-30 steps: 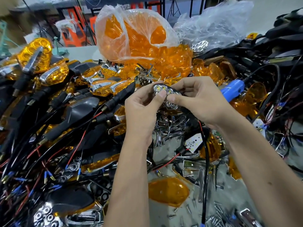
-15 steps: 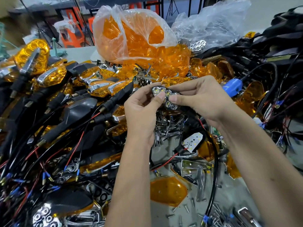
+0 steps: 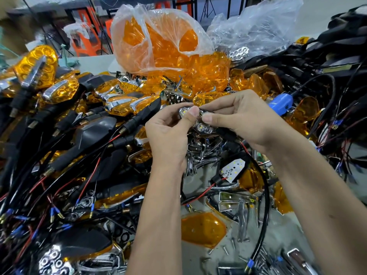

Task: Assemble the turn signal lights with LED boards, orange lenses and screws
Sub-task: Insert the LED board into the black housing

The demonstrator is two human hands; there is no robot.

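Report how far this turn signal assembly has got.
Done: finished lights with orange lenses pile up at the left. In hand: left hand and right hand pinch a chrome reflector unit, no lens on it yet. Left: a loose orange lens, screws and a spare LED board wait below.

chrome reflector piece with LEDs [image 3: 200,124] held up mid-frame, pinched from both sides, loose orange lens [image 3: 202,229] lying flat on the table below, white LED board [image 3: 233,170] tilted nearby, screws [image 3: 225,250] scattered around
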